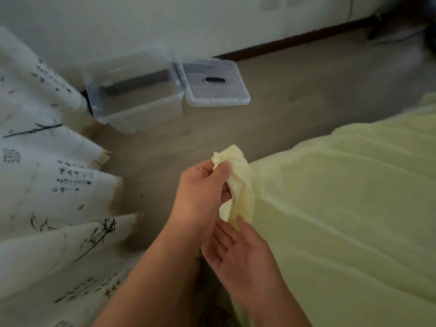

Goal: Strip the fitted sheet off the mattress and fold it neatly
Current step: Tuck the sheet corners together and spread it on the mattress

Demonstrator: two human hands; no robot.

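A pale yellow-green fitted sheet (342, 197) covers the bed at the right and lower right, wrinkled across its top. One corner of it is lifted off the bed's edge and bunched upward. My left hand (200, 197) pinches that bunched corner between thumb and fingers, back of the hand toward me. My right hand (238, 253) lies just below it, palm up, fingers apart, with its fingertips touching the lower fold of the raised corner. The mattress under the sheet is hidden.
A white curtain (47, 185) with black ink prints hangs in folds at the left. A clear plastic storage box (132, 90) stands on the beige floor (283, 95) by the wall, its lid (214, 83) lying beside it. A dark baseboard runs along the far wall.
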